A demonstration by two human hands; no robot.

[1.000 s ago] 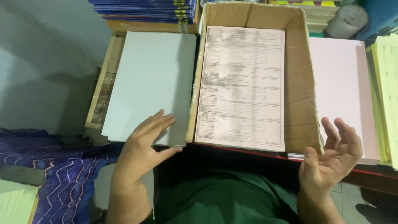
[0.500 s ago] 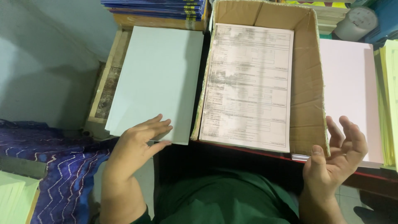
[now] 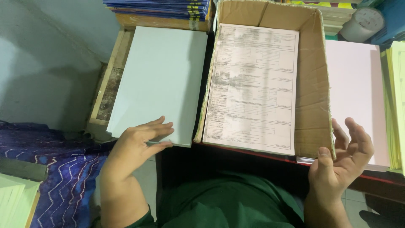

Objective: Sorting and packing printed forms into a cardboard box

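My left hand (image 3: pixel 137 141) rests on the near corner of a stack of pale blue-grey sheets (image 3: pixel 162 76), fingers flat and pinching the sheet's edge. My right hand (image 3: pixel 341 158) hovers open, palm up, just beside the near right corner of a cardboard box (image 3: pixel 314 84). Inside the box lies a stack of printed forms (image 3: pixel 253 84). A stack of pink sheets (image 3: pixel 358 84) lies right of the box, under my right hand's fingertips.
Blue-covered books (image 3: pixel 160 6) are piled at the back. Yellow-green sheets (image 3: pixel 396 101) stand at the far right. A wooden frame (image 3: pixel 107 86) sits under the grey stack. Blue patterned cloth (image 3: pixel 63 169) lies at the lower left. A white round container (image 3: pixel 363 23) is at the back right.
The view has shifted slightly. My left hand has slid a little along the grey stack's near edge. My right hand stays open beside the box.
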